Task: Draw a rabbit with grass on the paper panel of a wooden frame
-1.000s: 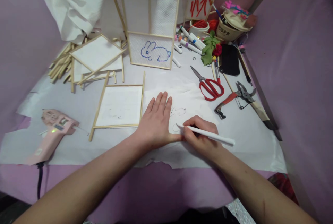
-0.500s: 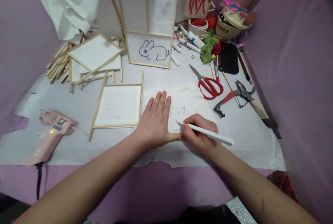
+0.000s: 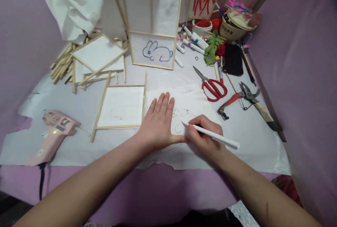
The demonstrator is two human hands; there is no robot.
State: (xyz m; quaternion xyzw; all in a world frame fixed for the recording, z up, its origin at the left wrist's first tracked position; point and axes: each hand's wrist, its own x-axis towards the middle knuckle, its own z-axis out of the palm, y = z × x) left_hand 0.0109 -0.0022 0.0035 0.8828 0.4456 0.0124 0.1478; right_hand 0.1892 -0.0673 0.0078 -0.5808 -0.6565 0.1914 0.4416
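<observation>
Head view, person seated at a surface (image 3: pixel 263 139) covered w/ white sheeting. Left hand (image 3: pixel 158 123): palm down, flat on the paper sheet (image 3: pixel 195 97), fingers straight and together, thumb out to the right, forearm coming in from lower left. Right hand (image 3: pixel 204 137): fingers clamped on a white pen (image 3: pixel 218 138) in a writing grip; pen tip touches the paper just right of the left thumb, barrel slanting out to lower right. Tip sits at a small pencil-thin outline (image 3: pixel 179 127); a second small sketch (image 3: pixel 181 112) lies just above it, between the two hands.

Containers, far right corner: white tub (image 3: pixel 201 28) holding red cord; beside it a tan paper bowl (image 3: pixel 231 32) w/ a lid on top and pink bits on the lid, contents hidden.

Other items: flat wooden frame (image 3: pixel 119 106) touching the left hand's outer side; pink glue gun (image 3: pixel 52 137) at far left, light on; upright frame w/ blue rabbit drawing (image 3: pixel 156 51) behind; red scissors (image 3: pixel 213 88) and red-handled cutters (image 3: pixel 237 101) to the right, well apart from the hands; markers (image 3: pixel 195 42) near the tub; stick pile (image 3: pixel 61 67) at upper left.
</observation>
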